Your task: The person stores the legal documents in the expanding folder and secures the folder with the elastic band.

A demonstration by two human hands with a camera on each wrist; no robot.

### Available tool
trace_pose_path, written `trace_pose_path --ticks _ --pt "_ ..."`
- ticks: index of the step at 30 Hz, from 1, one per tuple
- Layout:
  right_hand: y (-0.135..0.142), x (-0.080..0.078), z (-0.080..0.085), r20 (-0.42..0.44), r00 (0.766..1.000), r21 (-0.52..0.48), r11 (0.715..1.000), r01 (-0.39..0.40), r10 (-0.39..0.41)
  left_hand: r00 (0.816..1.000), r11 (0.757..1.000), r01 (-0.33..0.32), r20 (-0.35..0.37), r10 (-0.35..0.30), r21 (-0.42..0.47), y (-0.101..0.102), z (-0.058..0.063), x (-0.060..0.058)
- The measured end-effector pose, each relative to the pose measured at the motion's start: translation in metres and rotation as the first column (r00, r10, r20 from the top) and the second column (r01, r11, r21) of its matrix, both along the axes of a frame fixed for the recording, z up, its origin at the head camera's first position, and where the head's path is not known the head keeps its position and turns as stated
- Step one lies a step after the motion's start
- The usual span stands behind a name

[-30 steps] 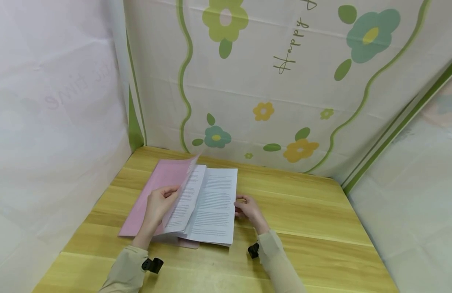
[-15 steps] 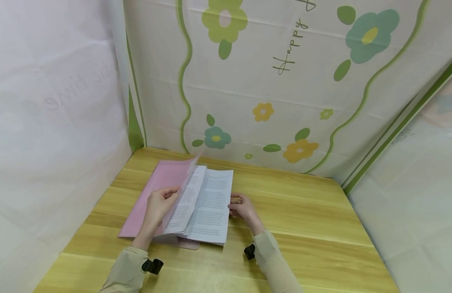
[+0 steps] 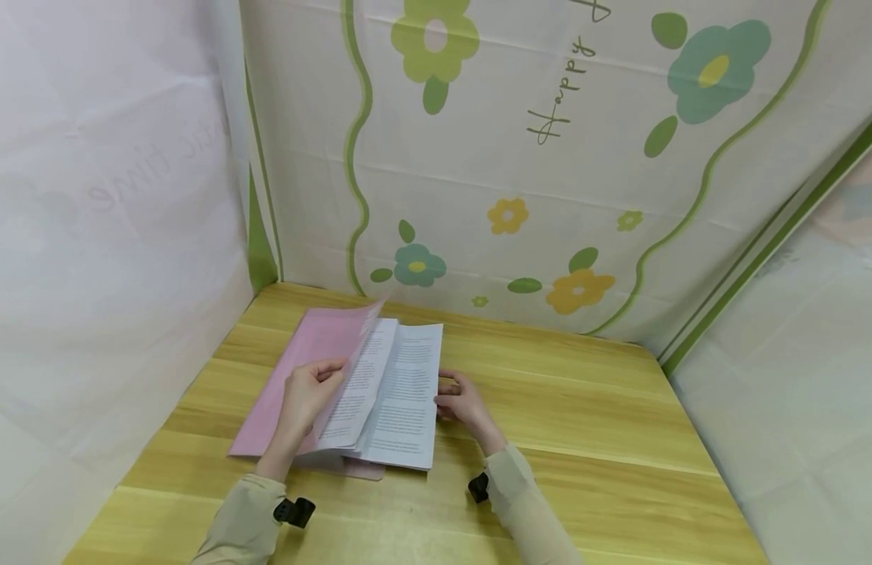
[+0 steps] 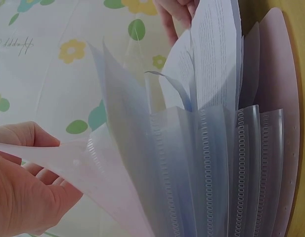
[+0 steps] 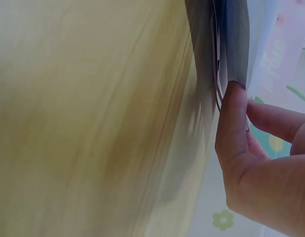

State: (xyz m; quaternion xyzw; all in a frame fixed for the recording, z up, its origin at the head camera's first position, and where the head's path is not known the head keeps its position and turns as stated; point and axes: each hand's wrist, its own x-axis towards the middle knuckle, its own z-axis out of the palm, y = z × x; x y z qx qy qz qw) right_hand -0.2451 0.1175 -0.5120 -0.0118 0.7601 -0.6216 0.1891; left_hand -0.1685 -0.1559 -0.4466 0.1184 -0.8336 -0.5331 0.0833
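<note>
A pink folder with clear plastic pockets lies on the left part of the table. My left hand pinches the raised edge of its pink cover between thumb and fingers. Printed sheets stick out of the folder to the right; in the left wrist view their lower part meets the top of the pockets. At the sheets' outer edge, my right hand pinches them with thumb and fingers. The right wrist view shows the thumb and fingers on the paper's edge. How deep the sheets sit is hidden.
The wooden table stretches to the right of the folder. White cloth walls with printed flowers stand at the back and both sides. A black wrist camera sits at each sleeve cuff.
My right hand and the printed sheets have moved left, further toward the folder. Less of the sheets shows. My left hand and the pink cover have stayed in place.
</note>
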Motion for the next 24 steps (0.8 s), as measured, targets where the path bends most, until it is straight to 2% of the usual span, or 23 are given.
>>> trace_pose_path --ticks 15,24 --pt "-0.015 0.001 0.003 0.011 0.999 -0.016 0.999 -0.045 0.045 1.000 1.000 0.003 -0.012 -0.003 0.003 0.000 -0.001 -0.003" --pt "-0.021 0.004 0.003 -0.018 0.992 -0.015 0.992 -0.128 0.128 1.000 1.000 0.008 -0.003 -0.008 -0.004 0.000 -0.001 -0.001"
